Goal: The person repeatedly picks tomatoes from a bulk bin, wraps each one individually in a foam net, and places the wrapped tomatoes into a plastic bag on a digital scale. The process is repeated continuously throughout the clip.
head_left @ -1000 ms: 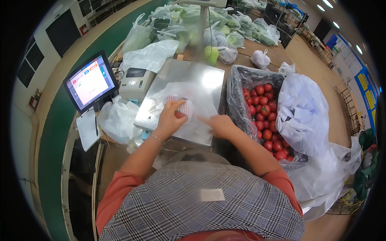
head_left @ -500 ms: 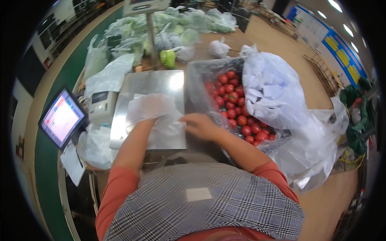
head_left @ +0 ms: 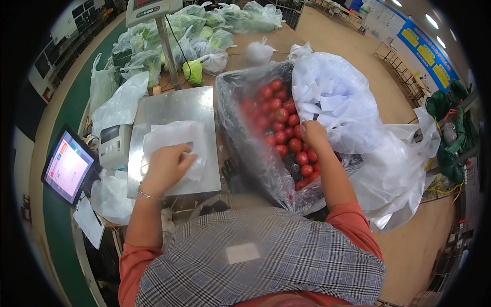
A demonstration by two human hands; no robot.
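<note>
On the steel scale platform [head_left: 171, 110] lies a thin, crumpled white plastic bag [head_left: 197, 134]. My left hand [head_left: 168, 165] is over this bag, its fingers bent and the thumb apart from them; the fingertips seem to touch the plastic. To the right, a box lined with clear plastic [head_left: 232, 97] holds several red tomatoes [head_left: 280, 137]. My right hand [head_left: 314, 135] is above the tomatoes, beside a big clear bag of white paper pieces [head_left: 332, 100]. Its fingers are drawn together, and what they hold, if anything, is hidden.
A scale display on a post [head_left: 151, 11] rises behind the platform. Bagged green vegetables [head_left: 194, 25] cover the table's far side. A screen [head_left: 68, 163] and a small label printer [head_left: 115, 146] stand at the left. White plastic sheeting [head_left: 396, 169] hangs at the right.
My right hand has moved from the scale's edge to the right, over the tomatoes. The plastic bag has flattened on the platform, and my left hand is now over it. The view has shifted.
</note>
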